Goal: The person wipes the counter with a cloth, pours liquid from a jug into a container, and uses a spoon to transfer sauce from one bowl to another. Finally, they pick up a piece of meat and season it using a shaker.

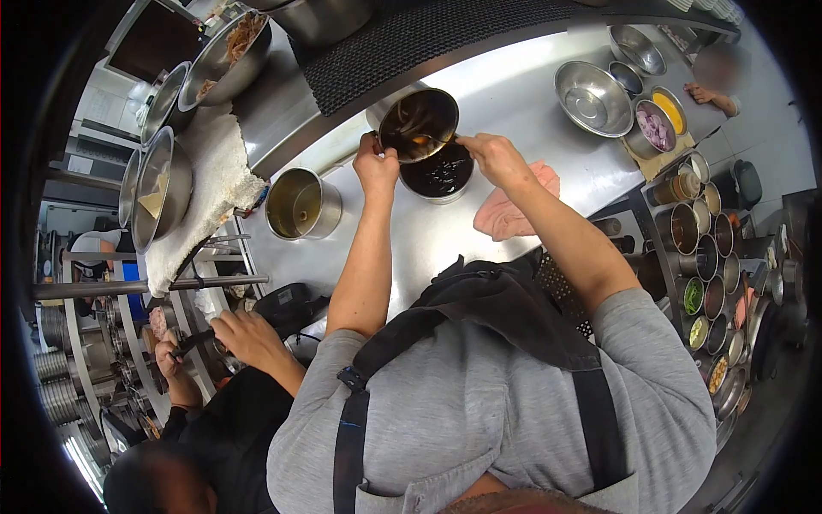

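Note:
My left hand [377,171] grips the side of a metal pot [418,111], tilted with its mouth toward me. Dark sauce coats its inside, with some yellowish bits near the lower rim. My right hand [497,161] is closed round a thin-handled utensil [452,140] that reaches to the pot's rim; its kind I cannot tell. Right below the tilted pot stands another metal container [438,176] of dark, glossy liquid. A pink cloth [514,210] lies on the steel counter under my right forearm. Farther left is a metal pot [304,206] with a little yellowish liquid inside.
Metal bowls [594,98] stand at the back right, near chopped purple onion [653,127] and a yellow liquid [669,111]. Ingredient containers [706,257] line the right side. A co-worker's hands [253,341] hold a dark-handled object at lower left. Another person stands far right.

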Available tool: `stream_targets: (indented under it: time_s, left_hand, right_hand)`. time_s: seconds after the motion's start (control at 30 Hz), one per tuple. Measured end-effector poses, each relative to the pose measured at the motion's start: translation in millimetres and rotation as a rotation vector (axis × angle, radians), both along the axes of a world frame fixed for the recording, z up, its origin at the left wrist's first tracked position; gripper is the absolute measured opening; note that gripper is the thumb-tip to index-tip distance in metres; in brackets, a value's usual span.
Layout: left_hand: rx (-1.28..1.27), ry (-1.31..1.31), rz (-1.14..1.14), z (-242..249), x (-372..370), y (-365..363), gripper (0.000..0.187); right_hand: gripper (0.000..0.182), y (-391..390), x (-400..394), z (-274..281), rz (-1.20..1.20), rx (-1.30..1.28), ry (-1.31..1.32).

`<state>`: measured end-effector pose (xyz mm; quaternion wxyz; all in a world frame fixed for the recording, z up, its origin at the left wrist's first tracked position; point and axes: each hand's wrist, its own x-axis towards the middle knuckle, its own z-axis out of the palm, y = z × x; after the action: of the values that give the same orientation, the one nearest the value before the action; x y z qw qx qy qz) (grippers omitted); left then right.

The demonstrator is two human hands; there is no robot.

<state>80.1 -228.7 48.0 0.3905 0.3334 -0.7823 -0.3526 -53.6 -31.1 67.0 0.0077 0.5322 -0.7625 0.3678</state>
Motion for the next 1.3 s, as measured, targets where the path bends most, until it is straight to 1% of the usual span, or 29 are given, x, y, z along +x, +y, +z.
stream_targets:
  time_s: [0.07,0.13,0.2,0.23,0.3,0.33,0.37,0.4,0.43,0.47,0.53,0.67,0.73,0.77,0.87,0.97,1.0,1.07,1.17,1.2,1.27,1.3]
  left_hand:
    - [-0.002,0.033,0.002,-3,-3,-3,0.016]
    - [-0.004,0.062,0.005,-6,-4,-4,0.016]
    - [0.000,-0.042,0.029,-10,-3,-9,0.019]
    - [0.000,-0.045,0.026,-13,-1,-11,0.019]
    - [-0.035,0.079,-0.034,-22,-5,-16,0.027]
    - [-0.018,0.072,-0.063,-31,-4,-22,0.037]
    - [0.064,-0.009,-0.109,-20,-2,-20,0.038]
    - [-0.013,-0.050,-0.113,-13,0,-15,0.039]
    - [-0.011,-0.056,-0.124,-15,1,-16,0.040]
    - [-0.084,0.018,-0.113,-27,-2,-21,0.039]
    - [-0.176,-0.012,-0.056,-32,-4,-22,0.033]
    - [-0.121,0.019,-0.056,-11,0,-6,0.028]
    - [-0.059,0.033,-0.038,-7,2,-3,0.025]
    - [-0.057,0.038,-0.033,-14,1,-7,0.025]
    - [-0.011,0.114,-0.052,-29,-2,-18,0.026]
    - [0.013,0.126,-0.037,-21,-4,-8,0.028]
    - [-0.005,0.108,-0.038,-22,-4,-8,0.028]
    - [-0.028,0.089,-0.037,-19,-6,-6,0.028]
    - [-0.040,0.052,-0.070,-16,-5,-3,0.027]
    - [-0.010,0.091,-0.080,-20,-7,-5,0.027]
    - [0.020,0.131,-0.085,-26,-7,-10,0.026]
    - [0.013,0.126,-0.060,-28,-7,-11,0.026]
  right_hand:
    - [0.034,20,1,-2,0.015,-0.024,-0.079]
    - [0.034,37,5,-1,0.015,-0.008,-0.074]
    - [0.035,42,4,4,0.013,0.003,-0.070]
    - [0.037,42,4,8,-0.014,-0.002,-0.052]
    - [0.041,38,1,12,-0.037,-0.053,-0.044]
    - [0.043,33,-2,12,-0.046,-0.092,-0.046]
    - [0.045,25,-5,3,-0.051,-0.085,-0.005]
    - [0.047,15,-10,0,-0.065,-0.075,0.041]
    - [0.035,8,-5,14,-0.080,-0.087,0.053]
    - [0.030,-2,-8,11,-0.101,0.025,0.074]
    - [0.028,-16,-8,16,-0.195,0.091,0.055]
    - [0.028,-22,-1,-2,-0.180,0.131,0.036]
    - [0.039,-14,5,-9,-0.134,-0.017,-0.020]
    - [0.034,-9,9,-10,-0.104,-0.052,-0.041]
    - [0.032,7,14,-9,-0.061,-0.061,-0.092]
    - [0.034,9,11,14,-0.060,-0.094,-0.105]
    - [0.034,5,8,12,-0.059,-0.094,-0.105]
    - [0.028,-10,0,4,-0.210,-0.018,0.016]
    - [0.028,-23,-3,-6,-0.210,0.031,0.033]
    - [0.028,-25,-1,-12,-0.206,0.027,0.029]
    - [0.030,-25,1,-23,-0.078,-0.128,-0.003]
    - [0.030,-19,4,-18,-0.073,-0.127,-0.003]
